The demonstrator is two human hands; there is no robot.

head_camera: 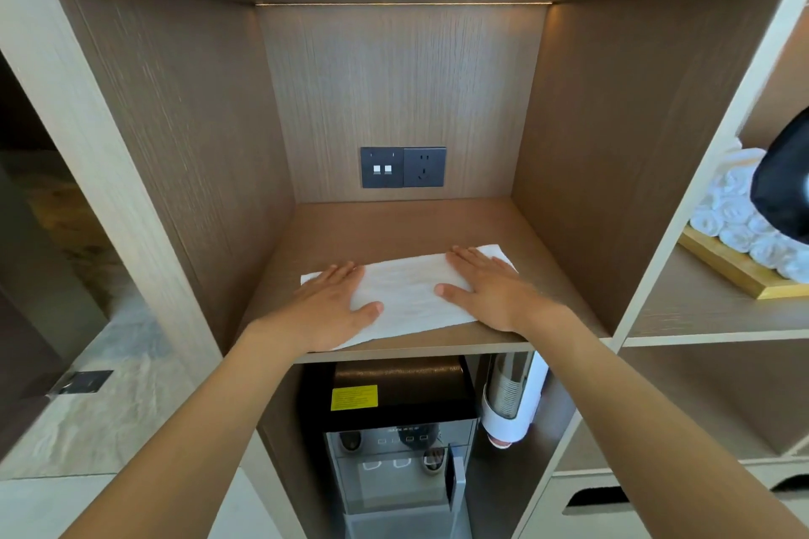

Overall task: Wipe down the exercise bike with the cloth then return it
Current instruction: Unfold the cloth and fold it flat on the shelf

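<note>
while both hands press flat on it, fingers straight and grasping nothing, the cloth (407, 295) lies spread on the shelf (394, 223), left hand (332, 306) on its left end, right hand (486, 289) on its right. behind the cloth sit dark sockets (402, 167); below it a dispenser (394, 429) with an unreadable yellow label (354, 397); to its right, rolled towels (740, 214) on a tray (735, 267).

The single head-worn view looks forward and slightly down, close into a wooden shelf compartment (394, 228) at frame centre. Wide-angle bowing bends the edges; both forearms enter from the bottom corners.
</note>
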